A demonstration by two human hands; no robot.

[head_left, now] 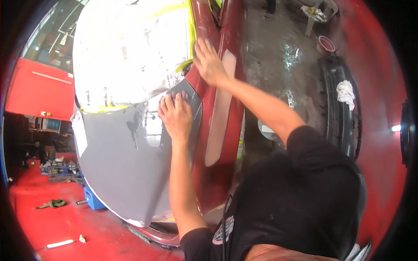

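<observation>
A car with a grey hood lies before me, wet streaks and dark smears on its surface. My left hand presses near the hood's rear corner, its fingers bent over a purplish pad that is mostly hidden. Farther up, my right hand rests with fingers stretched on the red bodywork, beside the covered windshield; slight blur softens its fingertips. White sheeting edged with yellow tape covers the windshield. Along the red fender runs a long, pale pinkish patch.
To the right stands a black bumper with a white cloth on it. A reddish tub and a pale plastic chair are beyond. At left, a blue container sits on the red floor, near tools. The grey floor looks wet.
</observation>
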